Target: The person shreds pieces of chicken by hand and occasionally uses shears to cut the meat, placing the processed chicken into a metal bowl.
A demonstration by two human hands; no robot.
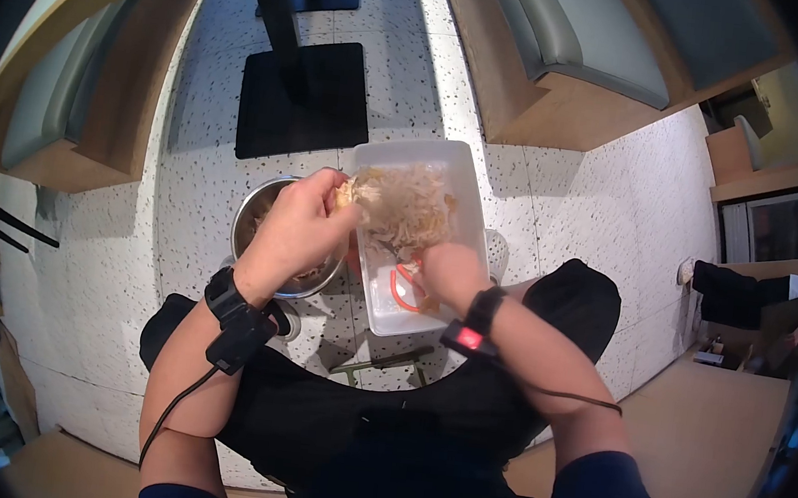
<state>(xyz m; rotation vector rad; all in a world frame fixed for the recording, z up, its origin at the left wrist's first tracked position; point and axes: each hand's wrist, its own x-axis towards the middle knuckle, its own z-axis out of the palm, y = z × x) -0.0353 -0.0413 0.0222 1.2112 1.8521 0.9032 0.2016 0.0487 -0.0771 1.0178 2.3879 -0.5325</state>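
Note:
My left hand (310, 220) is closed on a pale yellowish piece of food (358, 196), above the gap between a round metal bowl (249, 216) and a white rectangular tub (470, 174). Shredded pale food (414, 202) covers much of the tub's bottom. My right hand (450, 272), blurred, is low over the tub's right side, with its fingers curled down; what they hold is hidden. Beside it in the tub lies an orange-red loop-shaped thing (399, 290). The bowl has some food inside, partly covered by my left hand and wrist.
Both containers are on the speckled floor between my knees. A black table base (306, 98) stands ahead. Padded benches flank it at left (48, 115) and right (596, 36). A low green-framed stool (382, 362) shows below the tub. Another person's dark-clad leg (731, 284) is at far right.

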